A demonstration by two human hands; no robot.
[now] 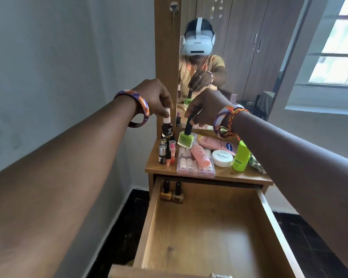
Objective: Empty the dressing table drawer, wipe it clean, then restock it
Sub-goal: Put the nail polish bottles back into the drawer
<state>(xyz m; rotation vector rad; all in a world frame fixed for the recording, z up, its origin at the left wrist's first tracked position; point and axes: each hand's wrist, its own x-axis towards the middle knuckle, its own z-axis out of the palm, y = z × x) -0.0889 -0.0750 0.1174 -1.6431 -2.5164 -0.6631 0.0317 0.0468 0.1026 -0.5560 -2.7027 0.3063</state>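
At centre frame, the left hand [157, 97] pinches the white cap of a dark nail polish bottle [167, 128] while the right hand [206, 109] grips the black cap of a green nail polish bottle [186, 139], both over the cluttered surface [225, 174]. Below, the open drawer [207, 227] holds two nail polish bottles [171, 192] in its upper-left corner.

The open drawer [209, 227] offers broad bare floor across its middle and front; only two small bottles [172, 192] stand in its back left corner, touching each other. The surface [239, 174] above is crowded: a cluster of small bottles [166, 151] along the left edge, a clear flat case [189, 164], a pink bottle [201, 156], a white jar [222, 158] and a green tube [241, 155] leave only a narrow front strip. The mirror [229, 47] closes off the back.
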